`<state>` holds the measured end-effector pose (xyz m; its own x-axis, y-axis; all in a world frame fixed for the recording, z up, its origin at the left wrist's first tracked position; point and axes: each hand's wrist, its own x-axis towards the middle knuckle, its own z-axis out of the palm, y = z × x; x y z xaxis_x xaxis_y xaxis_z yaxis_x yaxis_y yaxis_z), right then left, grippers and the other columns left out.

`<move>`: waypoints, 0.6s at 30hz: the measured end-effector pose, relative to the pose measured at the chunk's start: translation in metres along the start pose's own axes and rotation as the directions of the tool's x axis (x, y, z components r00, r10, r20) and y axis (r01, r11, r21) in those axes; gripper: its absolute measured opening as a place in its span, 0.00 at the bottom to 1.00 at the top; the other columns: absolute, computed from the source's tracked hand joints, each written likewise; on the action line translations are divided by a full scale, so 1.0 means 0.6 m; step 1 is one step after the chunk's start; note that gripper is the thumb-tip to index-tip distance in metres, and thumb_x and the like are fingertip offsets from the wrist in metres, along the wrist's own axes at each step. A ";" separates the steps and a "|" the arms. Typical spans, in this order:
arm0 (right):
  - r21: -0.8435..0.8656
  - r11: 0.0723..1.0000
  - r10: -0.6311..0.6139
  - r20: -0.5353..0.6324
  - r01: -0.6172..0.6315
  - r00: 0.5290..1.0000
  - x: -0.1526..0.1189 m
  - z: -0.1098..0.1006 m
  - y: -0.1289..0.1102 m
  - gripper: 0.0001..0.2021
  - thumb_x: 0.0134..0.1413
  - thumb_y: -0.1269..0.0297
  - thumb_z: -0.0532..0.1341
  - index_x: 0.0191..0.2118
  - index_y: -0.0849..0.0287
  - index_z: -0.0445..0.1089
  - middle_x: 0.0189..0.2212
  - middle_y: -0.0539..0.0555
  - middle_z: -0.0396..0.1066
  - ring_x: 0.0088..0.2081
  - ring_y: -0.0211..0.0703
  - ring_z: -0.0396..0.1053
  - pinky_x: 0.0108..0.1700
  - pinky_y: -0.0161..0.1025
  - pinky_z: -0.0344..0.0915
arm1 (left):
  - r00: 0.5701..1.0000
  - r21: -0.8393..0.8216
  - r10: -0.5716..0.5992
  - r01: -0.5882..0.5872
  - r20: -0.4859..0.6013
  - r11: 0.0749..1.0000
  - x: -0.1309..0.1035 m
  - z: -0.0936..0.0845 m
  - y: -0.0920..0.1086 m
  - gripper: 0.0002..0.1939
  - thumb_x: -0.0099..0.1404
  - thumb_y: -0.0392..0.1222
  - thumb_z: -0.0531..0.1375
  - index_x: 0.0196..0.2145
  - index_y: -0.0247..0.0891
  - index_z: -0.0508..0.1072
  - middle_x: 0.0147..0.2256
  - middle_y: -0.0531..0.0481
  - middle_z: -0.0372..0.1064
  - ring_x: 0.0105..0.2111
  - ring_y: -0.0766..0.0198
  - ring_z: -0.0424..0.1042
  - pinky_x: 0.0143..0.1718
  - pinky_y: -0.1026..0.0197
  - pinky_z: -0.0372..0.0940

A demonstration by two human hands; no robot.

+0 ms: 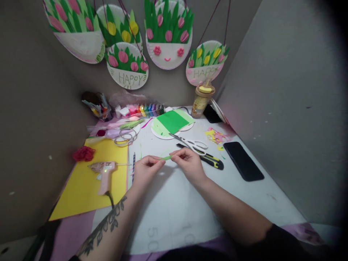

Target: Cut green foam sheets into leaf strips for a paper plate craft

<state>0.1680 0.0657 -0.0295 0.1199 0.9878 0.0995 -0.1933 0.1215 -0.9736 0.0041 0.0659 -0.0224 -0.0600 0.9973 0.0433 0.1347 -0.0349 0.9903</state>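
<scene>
Between my two hands, over the middle of the table, stretches a narrow strip of light green paper [166,158]. My left hand [149,167] pinches its left end and my right hand [189,165] pinches the other end. Just beyond my right hand lie white-handled scissors [191,144], their blades pointing to the far left. A black and yellow utility knife [210,160] rests beside them, partly behind the right hand. Farther back, green paper sheets [172,121] are stacked on a white paper plate [163,136]. A dark patterned pencil [134,163] lies left of my left hand.
A pink hot glue gun [106,177] lies on yellow paper [78,192] at the left, its cord running forward. A black phone [243,161] is at the right. A lidded cup [202,101] stands at the back. Decorated paper plates [168,54] hang on the wall.
</scene>
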 end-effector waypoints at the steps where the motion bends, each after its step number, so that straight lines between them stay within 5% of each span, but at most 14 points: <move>1: 0.000 1.000 -0.007 -0.005 0.007 1.000 -0.001 0.001 0.000 0.08 0.41 0.61 0.70 0.25 0.57 0.71 0.29 0.53 0.76 0.34 0.43 0.73 0.41 0.43 0.68 | 1.000 -0.004 -0.005 0.005 -0.002 1.000 0.000 0.001 -0.001 0.11 0.47 0.44 0.68 0.19 0.37 0.70 0.26 0.48 0.76 0.28 0.62 0.74 0.31 0.61 0.68; 18: -0.025 0.997 -0.077 -0.021 0.077 0.997 -0.008 0.006 0.000 0.07 0.45 0.61 0.68 0.25 0.56 0.71 0.29 0.52 0.75 0.34 0.44 0.72 0.42 0.44 0.69 | 0.999 -0.048 -0.032 0.030 -0.037 0.998 -0.003 0.007 -0.005 0.15 0.48 0.44 0.68 0.18 0.37 0.65 0.26 0.49 0.75 0.28 0.63 0.74 0.32 0.61 0.68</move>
<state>0.1640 0.0615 -0.0293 0.1547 0.9732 0.1701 -0.1588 0.1944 -0.9680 0.0079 0.0646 -0.0258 -0.1009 0.9948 0.0168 0.0847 -0.0082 0.9964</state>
